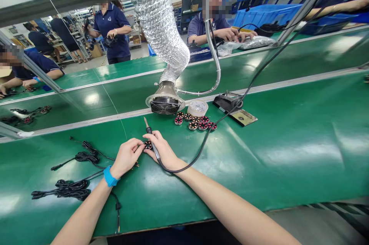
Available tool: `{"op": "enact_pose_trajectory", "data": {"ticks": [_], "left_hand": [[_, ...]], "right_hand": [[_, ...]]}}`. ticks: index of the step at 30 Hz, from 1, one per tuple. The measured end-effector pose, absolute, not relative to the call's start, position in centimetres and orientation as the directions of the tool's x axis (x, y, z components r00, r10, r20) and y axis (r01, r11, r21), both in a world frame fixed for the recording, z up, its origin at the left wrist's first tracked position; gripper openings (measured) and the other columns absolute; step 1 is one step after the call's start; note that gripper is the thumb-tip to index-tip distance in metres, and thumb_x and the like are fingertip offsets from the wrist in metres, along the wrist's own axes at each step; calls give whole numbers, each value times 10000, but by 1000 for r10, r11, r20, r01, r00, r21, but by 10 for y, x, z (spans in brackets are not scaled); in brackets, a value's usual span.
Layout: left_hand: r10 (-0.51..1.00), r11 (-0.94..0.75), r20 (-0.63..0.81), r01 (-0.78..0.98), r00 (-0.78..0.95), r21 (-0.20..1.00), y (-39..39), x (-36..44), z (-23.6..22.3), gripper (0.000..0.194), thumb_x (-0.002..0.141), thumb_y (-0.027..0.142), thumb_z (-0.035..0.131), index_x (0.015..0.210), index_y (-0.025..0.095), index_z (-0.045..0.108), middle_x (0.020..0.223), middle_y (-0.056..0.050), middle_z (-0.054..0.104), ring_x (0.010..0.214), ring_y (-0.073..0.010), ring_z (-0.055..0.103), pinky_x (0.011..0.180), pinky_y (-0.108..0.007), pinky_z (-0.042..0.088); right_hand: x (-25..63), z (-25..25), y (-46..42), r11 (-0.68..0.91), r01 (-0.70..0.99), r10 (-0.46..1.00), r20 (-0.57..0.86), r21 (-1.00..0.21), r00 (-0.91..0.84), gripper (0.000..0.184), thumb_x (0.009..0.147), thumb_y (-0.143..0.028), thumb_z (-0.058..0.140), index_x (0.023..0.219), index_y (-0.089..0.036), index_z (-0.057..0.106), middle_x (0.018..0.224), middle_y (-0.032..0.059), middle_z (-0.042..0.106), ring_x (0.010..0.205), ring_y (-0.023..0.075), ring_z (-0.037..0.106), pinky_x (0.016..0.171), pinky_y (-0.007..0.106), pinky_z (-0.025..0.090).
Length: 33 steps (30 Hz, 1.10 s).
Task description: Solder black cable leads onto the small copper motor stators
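Note:
My left hand [127, 155], with a blue band at the wrist, pinches one side of a small round motor stator [148, 145]. My right hand [164, 150] has its fingers at the other side of the stator. A soldering iron [148, 130] also rests in my right hand, its tip pointing up and away, and its black cord loops over the right forearm. Beneath my left hand, some thin wire ends [136, 165] stick out, mostly hidden. Bundled black cables [86, 156] lie left of my left hand, and another cable bundle [70, 189] is nearer to me.
Several loose stators [194, 122] sit beside a roll of clear tape [197, 107]. A soldering iron stand [229, 102] is to their right. A fume extractor [165, 102] hangs low from a silver duct [160, 18]. Co-workers sit across the green bench [273, 133].

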<state>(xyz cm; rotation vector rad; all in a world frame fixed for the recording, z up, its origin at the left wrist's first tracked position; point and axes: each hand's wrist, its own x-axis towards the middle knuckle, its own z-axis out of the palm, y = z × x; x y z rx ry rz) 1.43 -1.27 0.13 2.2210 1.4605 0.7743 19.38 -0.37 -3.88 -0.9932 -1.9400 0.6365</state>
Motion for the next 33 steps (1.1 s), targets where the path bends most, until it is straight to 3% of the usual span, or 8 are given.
{"op": "enact_pose_trajectory", "data": {"ticks": [7, 11, 17, 20, 24, 29, 33], "left_hand": [[965, -261, 182, 702, 187, 662, -4, 4, 0, 313, 926, 407, 505, 910, 164, 702, 664, 11, 573, 579, -121, 441, 566, -241, 341], [955, -296, 159, 747, 252, 595, -1, 5, -3, 272, 926, 378, 517, 925, 180, 704, 645, 21, 540, 587, -128, 454, 580, -243, 349], [901, -434, 235, 746, 365, 505, -5, 13, 3, 257, 971, 297, 430, 882, 194, 648, 808, -14, 589, 703, -139, 537, 668, -242, 400], [916, -400, 234, 757, 325, 516, -10, 5, 17, 263, 977, 322, 432, 897, 196, 649, 803, -11, 622, 706, -141, 558, 682, -240, 409], [942, -327, 131, 765, 308, 555, -17, -19, 43, 337, 994, 384, 398, 951, 206, 682, 855, -19, 704, 735, -153, 615, 701, -239, 433], [815, -486, -101, 768, 570, 417, -21, -45, 54, 307, 957, 360, 482, 863, 229, 744, 834, -35, 697, 741, -171, 636, 674, -251, 432], [780, -530, -142, 765, 609, 367, -20, -51, 46, 196, 912, 271, 545, 885, 244, 738, 869, -28, 665, 732, -167, 639, 671, -257, 434]], "right_hand": [[194, -39, -4, 550, 401, 833, 446, -733, -326, 561, 778, -107, 726, 1275, -257, 514, 1157, 61, 485, 924, 176, 601, 866, 338, 519], [195, -39, -4, 549, 379, 832, 440, -745, -339, 551, 789, -96, 716, 1274, -251, 507, 1159, 63, 483, 941, 177, 606, 874, 338, 517], [195, -38, -5, 569, 352, 816, 455, -743, -358, 517, 808, -91, 697, 1271, -228, 511, 1152, 69, 482, 963, 183, 605, 896, 345, 512], [195, -40, -4, 573, 356, 813, 458, -738, -359, 539, 810, -95, 697, 1289, -250, 505, 1156, 64, 483, 957, 180, 601, 894, 344, 513], [196, -44, -3, 579, 349, 809, 466, -737, -359, 523, 827, -128, 689, 1297, -258, 501, 1153, 63, 485, 962, 180, 599, 897, 344, 513], [196, -46, -3, 589, 357, 803, 471, -725, -366, 499, 838, -161, 687, 1291, -257, 503, 1123, 63, 489, 941, 187, 596, 887, 351, 519], [197, -46, -4, 596, 370, 797, 470, -713, -380, 484, 847, -158, 661, 1291, -265, 500, 1119, 61, 491, 923, 187, 596, 870, 348, 523]]}}
